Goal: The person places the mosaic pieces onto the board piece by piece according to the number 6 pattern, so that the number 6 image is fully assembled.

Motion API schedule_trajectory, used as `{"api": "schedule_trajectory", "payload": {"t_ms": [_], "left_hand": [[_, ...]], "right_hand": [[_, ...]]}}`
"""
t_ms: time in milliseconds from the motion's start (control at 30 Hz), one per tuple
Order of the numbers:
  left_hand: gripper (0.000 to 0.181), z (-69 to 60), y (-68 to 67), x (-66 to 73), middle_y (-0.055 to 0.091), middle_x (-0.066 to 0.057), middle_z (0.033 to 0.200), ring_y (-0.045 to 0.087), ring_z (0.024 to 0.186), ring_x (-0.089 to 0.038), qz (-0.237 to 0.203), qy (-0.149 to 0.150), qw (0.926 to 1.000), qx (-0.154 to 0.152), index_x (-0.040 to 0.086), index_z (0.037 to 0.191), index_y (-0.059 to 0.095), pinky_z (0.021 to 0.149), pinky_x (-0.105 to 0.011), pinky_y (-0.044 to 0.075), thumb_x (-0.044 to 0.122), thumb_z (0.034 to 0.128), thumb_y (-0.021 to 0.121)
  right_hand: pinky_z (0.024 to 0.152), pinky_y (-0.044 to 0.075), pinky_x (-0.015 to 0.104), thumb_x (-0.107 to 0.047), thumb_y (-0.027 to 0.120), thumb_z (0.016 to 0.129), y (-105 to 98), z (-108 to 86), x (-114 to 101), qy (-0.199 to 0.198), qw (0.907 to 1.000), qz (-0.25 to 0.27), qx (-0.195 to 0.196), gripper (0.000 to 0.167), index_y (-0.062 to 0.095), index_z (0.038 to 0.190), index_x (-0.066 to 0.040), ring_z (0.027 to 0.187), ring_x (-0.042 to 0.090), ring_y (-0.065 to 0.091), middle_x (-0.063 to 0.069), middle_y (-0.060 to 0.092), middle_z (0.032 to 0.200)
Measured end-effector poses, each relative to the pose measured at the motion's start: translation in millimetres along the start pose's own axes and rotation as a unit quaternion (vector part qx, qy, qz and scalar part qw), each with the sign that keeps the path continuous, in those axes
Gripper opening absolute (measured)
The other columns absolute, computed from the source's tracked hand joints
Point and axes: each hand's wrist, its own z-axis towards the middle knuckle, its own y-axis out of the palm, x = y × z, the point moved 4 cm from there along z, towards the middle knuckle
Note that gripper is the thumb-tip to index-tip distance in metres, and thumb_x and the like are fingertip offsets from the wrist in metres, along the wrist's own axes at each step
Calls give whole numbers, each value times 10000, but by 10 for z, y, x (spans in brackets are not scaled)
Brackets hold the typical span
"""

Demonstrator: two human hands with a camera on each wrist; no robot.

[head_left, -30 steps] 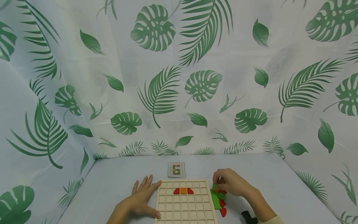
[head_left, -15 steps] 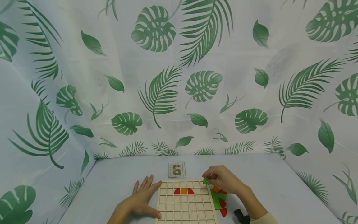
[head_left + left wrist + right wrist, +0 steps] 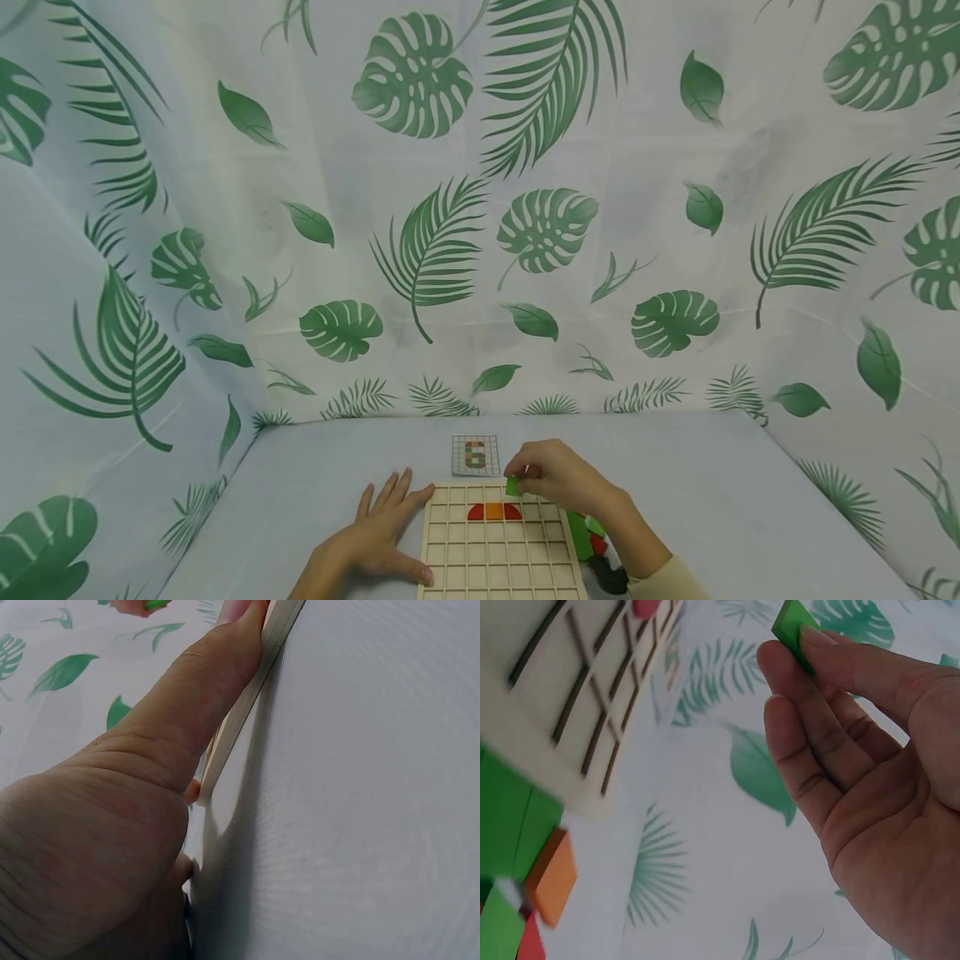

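Note:
Between thumb and fingertips my right hand [image 3: 558,473] pinches a small green square tile [image 3: 795,628], held over the top edge of a wooden grid board [image 3: 487,553]. One row of the board holds an orange square tile [image 3: 494,512] with a red quarter-round tile [image 3: 476,512] on its left and another red quarter-round tile [image 3: 513,512] on its right. My left hand [image 3: 375,533] lies spread along the board's left side, its thumb and a fingertip touching the frame. In the left wrist view the thumb [image 3: 202,690] presses on the board's edge.
Behind the board lies a card [image 3: 475,455] printed with a coloured figure on a grid. Loose green tiles [image 3: 510,814], an orange tile [image 3: 553,877] and red pieces [image 3: 597,544] lie along the board's right side, partly hidden by the right arm. Leaf-patterned cloth walls surround the table.
My right hand has carried the green tile from the pile leftward to above the board's top edge. The left hand stays in place.

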Motion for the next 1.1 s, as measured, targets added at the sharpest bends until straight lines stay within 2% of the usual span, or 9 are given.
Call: {"api": "schedule_trajectory", "payload": {"t_ms": [233,500,633,900,1100], "left_hand": [[1234,9,0,-3,38,-265,1731,-25,1603,-489,-12,-34,10000,-11,232,1641,329,1179,-787,-99,707,642,876],[1229,13,3,7,54,-263,1732,-9,1605,-487,72,-107,9999,-23,241,1638,335,1182,-791,-82,719,641,869],[1229,3,-2,19,53,-264,1731,-9,1605,-486,80,-128,9999,-20,236,1637,336,1182,-791,-84,713,640,873],[1223,0,-14,20,42,-258,1733,-21,1608,-476,26,-133,9999,-69,244,1642,326,1184,-788,-86,709,650,870],[1221,-5,-16,26,36,-256,1734,-28,1608,-474,0,-136,9999,-89,246,1643,323,1186,-784,-89,706,654,870]], "right_hand": [[736,588,196,-16,765,913,168,171,-137,-94,9996,0,-252,192,807,1057,-136,858,46,693,-4,758,1011],[767,585,162,15,765,902,317,277,-247,-197,9985,-50,-516,196,807,1041,-117,875,48,719,14,770,1018],[761,582,154,18,768,901,390,324,-242,-255,9982,-88,-537,182,814,1035,-98,874,26,717,-10,778,1002],[717,575,159,5,769,899,488,342,-207,-118,9981,-55,-598,127,814,1005,-48,804,2,691,-32,787,942],[723,587,174,30,784,876,556,333,-124,-102,9964,422,-725,139,822,980,-54,797,20,705,-3,801,947]]}}
